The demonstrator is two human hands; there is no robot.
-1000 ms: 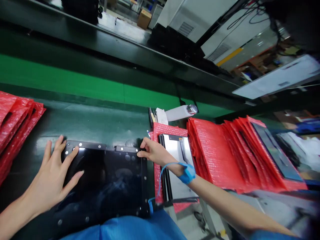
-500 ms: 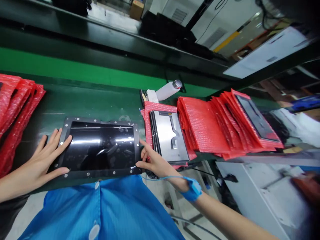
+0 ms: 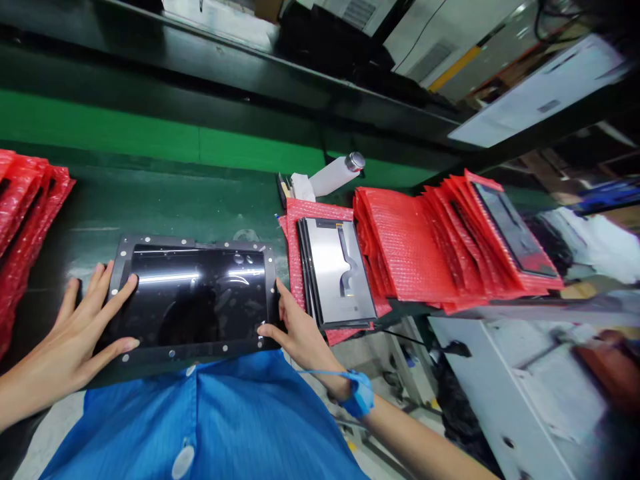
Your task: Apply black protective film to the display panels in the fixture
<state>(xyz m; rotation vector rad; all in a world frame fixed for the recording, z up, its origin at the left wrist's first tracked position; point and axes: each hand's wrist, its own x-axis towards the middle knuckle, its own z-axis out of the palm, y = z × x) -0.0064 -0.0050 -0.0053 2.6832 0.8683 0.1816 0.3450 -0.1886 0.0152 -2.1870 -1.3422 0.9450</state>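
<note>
A black glossy screen panel (image 3: pixel 200 300) with a grey dotted border lies on the green bench in front of my body. My left hand (image 3: pixel 90 323) rests with spread fingers on its left edge, thumb at the lower left corner. At the right edge, my right hand (image 3: pixel 295 327) grips the panel, thumb on top of the lower right corner and fingers along the side; a blue band is on that wrist. Just right of it, a stack of silver-backed panels (image 3: pixel 333 273) sits on red bubble wrap (image 3: pixel 295 260).
Red bubble bags (image 3: pixel 410 247) stand in a row on the right, one with a dark panel (image 3: pixel 515 230) on it. More red bags (image 3: pixel 30 227) lie at far left. A white bottle (image 3: pixel 335 177) lies behind the stack. A dark shelf edge (image 3: pixel 225 87) crosses above.
My right thumb has moved inward onto the panel's lower right corner, and my right wrist has shifted left. The view has shifted slightly. My left hand stays at the left edge.
</note>
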